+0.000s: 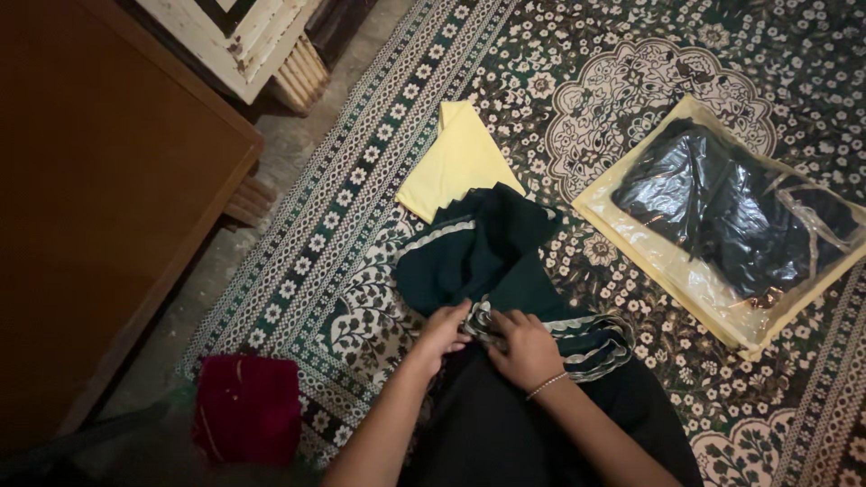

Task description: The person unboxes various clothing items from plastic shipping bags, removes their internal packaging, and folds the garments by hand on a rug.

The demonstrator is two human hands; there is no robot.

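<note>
Gathering pleats of a dark green garment (492, 261), both hands meet low in the middle of the head view. The left hand (444, 332) comes in from about 7 o'clock, its fingers (457, 317) curled closed over the cloth's silver-trimmed border. The right hand (526, 350), entering from 5 o'clock and wearing a thin bracelet (547, 386) at the wrist, has its fingers bent and pinched on the same bunched trim, just to the 3 o'clock side of the left fingertips. Between the two sets of fingertips the pale trim is folded into tight layers; more stacked folds of trim spill out at 3 o'clock of the right hand. The rest of the garment spreads from the fingers toward 12 o'clock, lying flat on the patterned rug (379, 171), and its dark lower part runs under both forearms toward 6 o'clock.

At 12 o'clock of the garment, partly tucked under its far edge, lies a folded pale yellow cloth (456, 162). At 2 o'clock, well apart from the hands, rests a yellow-edged clear plastic bag (686, 271) holding dark clothing. At 9 o'clock of the left forearm sits a maroon cloth (248, 408). A brown wooden cabinet (99, 198) fills the 10 o'clock side.
</note>
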